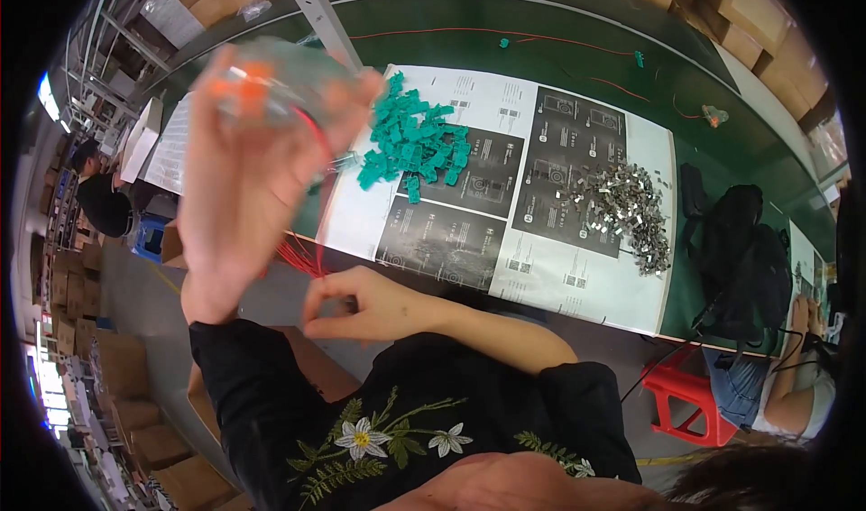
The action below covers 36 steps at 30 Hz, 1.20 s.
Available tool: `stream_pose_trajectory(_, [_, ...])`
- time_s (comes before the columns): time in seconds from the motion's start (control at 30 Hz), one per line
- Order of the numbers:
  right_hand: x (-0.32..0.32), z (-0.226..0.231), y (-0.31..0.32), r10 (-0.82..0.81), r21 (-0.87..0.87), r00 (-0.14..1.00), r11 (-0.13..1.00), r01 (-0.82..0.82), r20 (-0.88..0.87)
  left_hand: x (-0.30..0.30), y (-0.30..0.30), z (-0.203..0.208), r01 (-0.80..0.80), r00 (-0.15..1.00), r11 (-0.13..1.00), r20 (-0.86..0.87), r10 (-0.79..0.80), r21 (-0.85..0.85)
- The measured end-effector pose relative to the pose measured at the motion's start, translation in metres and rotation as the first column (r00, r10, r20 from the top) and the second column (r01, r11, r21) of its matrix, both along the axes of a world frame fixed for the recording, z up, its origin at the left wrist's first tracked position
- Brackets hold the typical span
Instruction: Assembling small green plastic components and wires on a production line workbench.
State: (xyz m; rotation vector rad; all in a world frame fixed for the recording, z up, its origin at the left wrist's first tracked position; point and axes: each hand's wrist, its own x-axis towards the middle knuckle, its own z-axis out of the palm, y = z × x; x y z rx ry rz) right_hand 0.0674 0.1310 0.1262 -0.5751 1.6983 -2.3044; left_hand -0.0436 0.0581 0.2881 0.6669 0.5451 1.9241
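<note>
Left of the pile of little green plastic pieces (419,146), the left hand (257,164) grips a blurry see-through thing with orange parts (255,80). Nearer than the pile, the right hand (374,303) curls; I can't tell if it's holding anything.

Got little green plastic pieces (415,146) heaped on the left side of some flat black-and-white paper (595,294), tiny silvery metal bits (631,213) on its right, then a black fabric bag (744,258) past that, all on the green worktop (541,53).
</note>
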Motion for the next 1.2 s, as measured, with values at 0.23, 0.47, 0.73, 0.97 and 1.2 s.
stream_pose_trajectory(0.23, [0.085, -0.069, 0.066, -0.187, 0.239, 0.925, 0.965, 0.109, 0.332, -0.166, -0.098, 0.031, -0.478, 0.807, 0.738, -0.094, 0.583, 0.477])
stream_pose_trajectory(0.47, [0.244, -0.033, 0.140, -0.519, 0.373, 0.826, 0.827, 0.420, 0.221, -0.278, -0.169, -0.027, -0.963, 0.102, 0.115, -0.063, 0.993, 0.245])
stream_pose_trajectory(0.73, [0.340, -0.022, 0.123, -0.857, 0.183, 0.336, 0.285, 0.941, -0.391, -0.245, -0.041, -0.155, -0.981, 0.142, 0.121, -0.987, -0.079, -0.150])
stream_pose_trajectory(0.97, [0.307, 0.007, 0.080, -0.897, 0.065, -0.004, -0.037, 0.997, -0.443, -0.247, 0.056, -0.244, -0.950, -0.148, 0.310, -0.921, -0.361, 0.031])
stream_pose_trajectory(1.2, [0.234, 0.025, 0.078, -0.495, 0.297, 0.287, 0.060, 0.953, -0.820, -0.199, 0.055, -0.218, -0.823, -0.561, 0.356, -0.731, -0.389, 0.443])
